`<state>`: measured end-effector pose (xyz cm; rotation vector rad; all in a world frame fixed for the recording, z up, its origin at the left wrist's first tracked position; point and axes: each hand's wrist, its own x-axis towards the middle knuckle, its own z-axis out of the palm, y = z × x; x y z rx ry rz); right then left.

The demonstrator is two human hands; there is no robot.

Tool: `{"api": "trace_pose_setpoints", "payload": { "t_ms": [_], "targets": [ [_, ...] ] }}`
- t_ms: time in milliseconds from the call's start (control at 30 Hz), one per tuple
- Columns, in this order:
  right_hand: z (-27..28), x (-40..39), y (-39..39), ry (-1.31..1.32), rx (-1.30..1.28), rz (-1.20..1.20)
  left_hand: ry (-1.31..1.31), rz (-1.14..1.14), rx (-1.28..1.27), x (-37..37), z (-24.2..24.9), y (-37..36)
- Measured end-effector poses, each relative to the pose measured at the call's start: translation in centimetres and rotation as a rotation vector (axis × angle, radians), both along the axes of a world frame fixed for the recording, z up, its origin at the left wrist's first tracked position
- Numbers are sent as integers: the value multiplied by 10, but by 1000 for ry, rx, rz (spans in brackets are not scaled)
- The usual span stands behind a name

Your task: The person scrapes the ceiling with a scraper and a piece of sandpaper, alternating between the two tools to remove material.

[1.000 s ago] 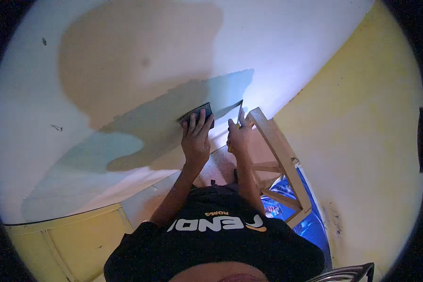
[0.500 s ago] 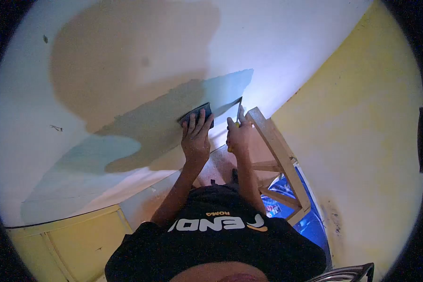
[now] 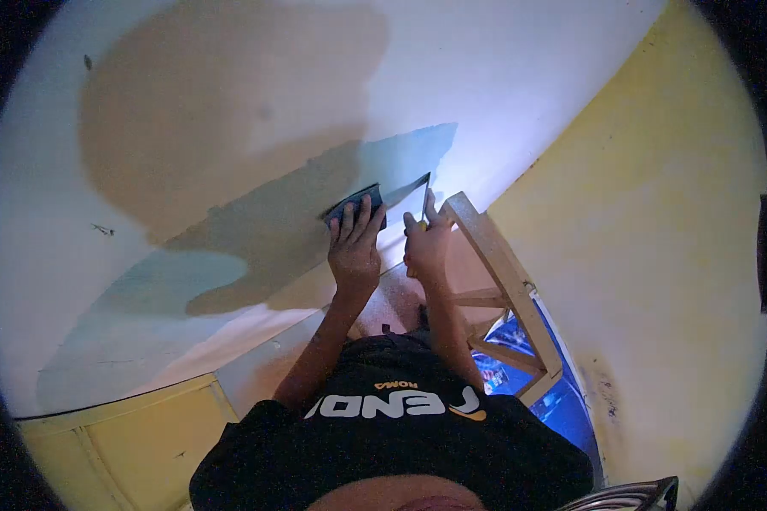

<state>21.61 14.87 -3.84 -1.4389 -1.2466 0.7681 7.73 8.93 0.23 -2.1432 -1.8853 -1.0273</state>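
In the head view, my left hand [image 3: 355, 247] presses a dark, flat rectangular plate [image 3: 373, 194] to the wall, its fingers spread over the face and its thumb hidden. The plate lies within a grey-green patch [image 3: 298, 209] on the pale wall. Just to the right, my right hand [image 3: 428, 249] is closed around the yellow handle of a putty knife [image 3: 427, 196]. The thin blade points up close to the wall, beside the patch's lower right part, and casts a dark shadow.
A wooden frame [image 3: 494, 255] with crosspieces stands right of my right arm, in front of a yellow wall [image 3: 656, 221]. Blue material [image 3: 562, 417] lies behind it. A yellow panel [image 3: 153, 443] is at lower left, with coiled metal [image 3: 635, 496] at lower right.
My right hand has moved slightly left with the putty knife, nearer my left hand. The left hand and its plate stay almost where they were.
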Motion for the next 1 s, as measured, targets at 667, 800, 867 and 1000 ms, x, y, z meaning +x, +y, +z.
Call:
{"api": "trace_pose_setpoints", "payload": {
  "t_ms": [667, 800, 867, 1000],
  "targets": [
    [3, 3, 5, 181, -45, 65, -27, -2, 20, -1, -1, 0],
    [17, 10, 2, 222, -162, 42, -13, -3, 15, -2, -3, 0],
    [20, 6, -1, 220, -175, 27, -18, -7, 7, -2, -2, -2],
    [21, 5, -1, 174, -157, 27, 1, 2, 19, -2, -1, -2]
  ]
}}
